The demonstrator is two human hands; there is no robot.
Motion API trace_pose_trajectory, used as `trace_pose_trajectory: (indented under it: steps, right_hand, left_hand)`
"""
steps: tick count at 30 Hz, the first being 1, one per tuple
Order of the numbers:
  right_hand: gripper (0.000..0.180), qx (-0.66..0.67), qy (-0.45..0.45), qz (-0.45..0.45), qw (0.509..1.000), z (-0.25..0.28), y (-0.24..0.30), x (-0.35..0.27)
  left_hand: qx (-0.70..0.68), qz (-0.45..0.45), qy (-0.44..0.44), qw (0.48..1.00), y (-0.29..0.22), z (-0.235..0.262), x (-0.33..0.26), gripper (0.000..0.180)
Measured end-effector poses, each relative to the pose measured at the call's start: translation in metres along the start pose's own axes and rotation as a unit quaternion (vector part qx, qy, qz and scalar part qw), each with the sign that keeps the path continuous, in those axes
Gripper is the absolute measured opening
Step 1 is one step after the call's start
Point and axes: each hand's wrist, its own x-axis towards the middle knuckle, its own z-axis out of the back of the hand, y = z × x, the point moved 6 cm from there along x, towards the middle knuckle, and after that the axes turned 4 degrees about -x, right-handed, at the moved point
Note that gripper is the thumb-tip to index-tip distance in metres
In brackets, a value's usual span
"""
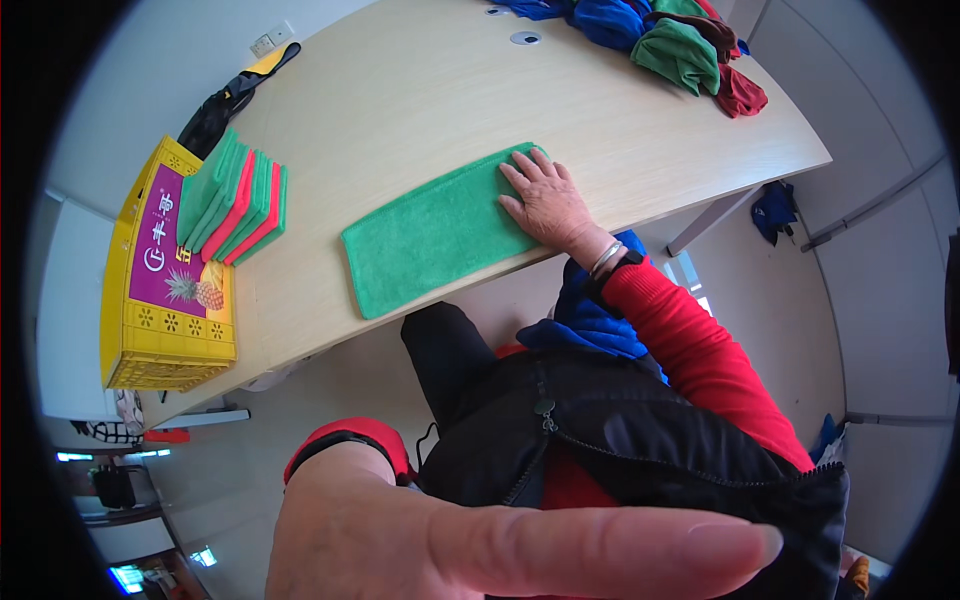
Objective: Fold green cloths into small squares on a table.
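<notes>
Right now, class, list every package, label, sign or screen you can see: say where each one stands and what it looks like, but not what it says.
Yellow box: on the table's left end, rectangular, perforated yellow sides.
Box label: on the box's upper face, magenta panel with a pineapple picture, partly covered by folded green and red cloths.
Wall plate: on the wall beyond the table, small white rectangle.
Glowing panels: lower left, bluish, too small to identify.
</notes>
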Motion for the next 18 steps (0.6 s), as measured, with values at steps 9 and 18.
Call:
trace_pose_trajectory:
  steps: [9, 18]
  right_hand:
    - [0.057, -0.002, -0.009, 0.001, 1.000, 0.008, -0.004, 0.011]
    - [0.057, -0.001, 0.011, -0.005, 1.000, 0.004, -0.001, -0.004]
  left_hand:
    - [0.000, 0.017, -0.015, 1.000, 0.012, 0.006, 0.011, 0.011]
    - [0.000, 0.032, -0.030, 0.999, 0.022, 0.005, 0.019, 0.011]
